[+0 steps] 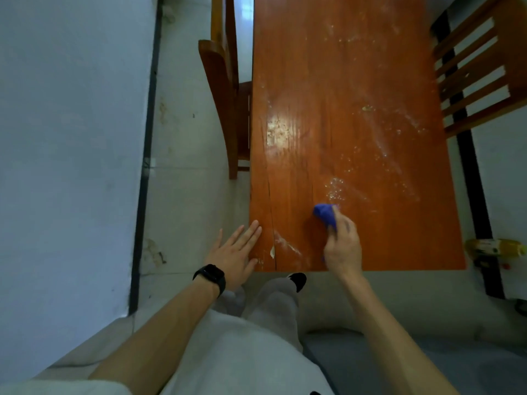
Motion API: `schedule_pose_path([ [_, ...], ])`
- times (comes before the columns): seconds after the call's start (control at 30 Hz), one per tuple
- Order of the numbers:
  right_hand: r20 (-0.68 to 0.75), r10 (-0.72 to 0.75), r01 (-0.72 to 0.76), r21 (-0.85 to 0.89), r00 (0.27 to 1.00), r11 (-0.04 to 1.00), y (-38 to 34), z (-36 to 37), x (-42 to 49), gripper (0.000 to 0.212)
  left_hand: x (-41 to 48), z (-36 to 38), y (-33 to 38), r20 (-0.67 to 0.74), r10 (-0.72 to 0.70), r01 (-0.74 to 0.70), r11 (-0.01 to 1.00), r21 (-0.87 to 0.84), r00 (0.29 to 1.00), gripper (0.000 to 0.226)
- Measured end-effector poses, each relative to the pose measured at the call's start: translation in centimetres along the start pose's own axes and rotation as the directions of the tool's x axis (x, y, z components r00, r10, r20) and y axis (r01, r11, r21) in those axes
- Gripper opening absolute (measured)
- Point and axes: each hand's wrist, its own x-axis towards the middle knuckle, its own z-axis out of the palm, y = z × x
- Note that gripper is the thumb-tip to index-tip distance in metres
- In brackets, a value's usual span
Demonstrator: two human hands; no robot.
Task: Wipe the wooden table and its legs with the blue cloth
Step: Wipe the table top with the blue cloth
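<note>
Right hand (342,246) grips the bunched blue cloth (325,213) against the near surface (356,95), left hand (235,253) flat and empty at its corner; advise overlapping, firmly pressed strokes outward through the pale residue (336,188) ahead.

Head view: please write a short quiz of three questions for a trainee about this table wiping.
1. True or false: the left hand holds the cloth.
2. Where on the table is the cloth? A: near end; B: far end; C: left edge.
3. Fill in: the watch is on the ____ wrist.
Key: 1 false, the right hand grips it; 2 A; 3 left.
</note>
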Motion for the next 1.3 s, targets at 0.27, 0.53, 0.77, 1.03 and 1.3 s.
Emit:
schedule_pose_path([
  [0.27, 0.427, -0.185, 0.314, -0.253, 0.885, 0.915, -2.7, 4.4, -6.9, 0.089, -1.9, 1.4, 0.3, -0.072, -0.103, 0.096, 0.991, -0.095, 0.992, 0.071],
  [0.53, 0.505, -0.177, 0.182, 0.041, 0.845, 0.982, -9.0, 0.9, 5.7, 0.059, -3.8, 2.8, 3.1, -0.111, -0.401, 0.255, 0.748, -0.612, 0.909, 0.054],
  [0.77, 0.498, -0.476, 0.656, -0.286, 0.724, 0.698, -3.9, 3.7, 0.6, 0.084, -4.0, 3.5, 6.6, 0.033, -0.690, 0.250, 0.217, -0.944, 0.723, 0.034],
  [1.03, 0.824, -0.479, 0.650, 0.189, 0.304, 0.737, -3.0, 1.0, -0.9, 0.060, -4.1, 5.1, 9.6, 0.105, -0.791, 0.192, 0.015, -0.981, 0.602, 0.040],
  [1.3, 0.586, -0.596, 0.798, -0.155, 0.549, 0.583, -4.7, 4.1, 1.1, 0.072, -4.8, 4.3, 11.3, 0.199, -0.774, 0.144, -0.140, -0.980, 0.602, 0.045],
])
